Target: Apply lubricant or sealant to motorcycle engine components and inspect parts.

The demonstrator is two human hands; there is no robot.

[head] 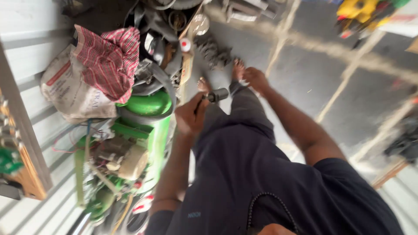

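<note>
My left hand (pixel 190 115) is closed around a small dark cylindrical tool (pixel 216 95) with a thin shaft, held just above my lap in dark trousers (pixel 244 109). It is right beside the green machine (pixel 150 126). My right hand (pixel 256 78) rests on my knee with nothing in it, close to my bare feet (pixel 238 66). The picture is motion-blurred, so finger detail is poor.
The green tank-like machine carries hoses, wires and a beige motor part (pixel 126 159). A red checked cloth (pixel 111 58) lies over a white sack (pixel 69 93). Dark scrap parts (pixel 165 26) sit behind. A yellow tool (pixel 361 11) lies far right on the grey floor (pixel 331 74).
</note>
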